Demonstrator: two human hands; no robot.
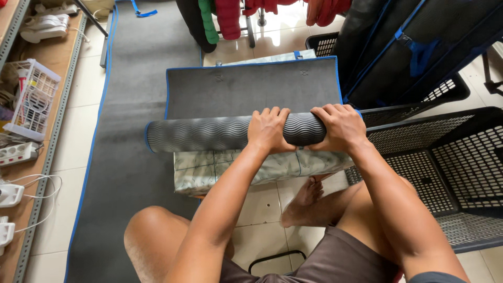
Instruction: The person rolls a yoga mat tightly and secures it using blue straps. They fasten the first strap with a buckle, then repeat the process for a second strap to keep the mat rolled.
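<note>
Seen from above, a seated person with bare knees leans over a grey mat (251, 91) edged in blue piping. Part of the mat is already wound into a tight roll (209, 133) with a wavy ribbed outer face, lying crosswise at the centre of the view. The left hand (269, 131) clamps over the roll near its middle, fingers (267, 114) curled over the top. The right hand (340, 127) grips the roll's right end the same way, knuckles up. Both hands are closed around the roll.

As for progress, the roll looks thick, yet a flat stretch of mat still lies beyond it toward 12 o'clock, ending in a blue-trimmed edge. So the winding seems well along but not finished; that flat part is what remains.

The roll rests on a low padded support wrapped in pale patterned plastic (220, 170), just under the hands toward 6 o'clock. A bare foot (304, 198) shows below it on the pale tiled floor (262, 209).

At 9 o'clock a longer grey mat with blue edging (131, 157) lies spread along the floor. Farther left, a metal-framed wooden shelf (31, 173) carries a white wire basket (32, 99), a power strip (18, 153) and white plugs with cords. At 3 o'clock stand black perforated plastic crates (450, 157), with dark folded mats (419, 47) leaning behind them at 1 o'clock. At 12 o'clock, red and green rolled items (225, 18) hang or stand on a rack.
</note>
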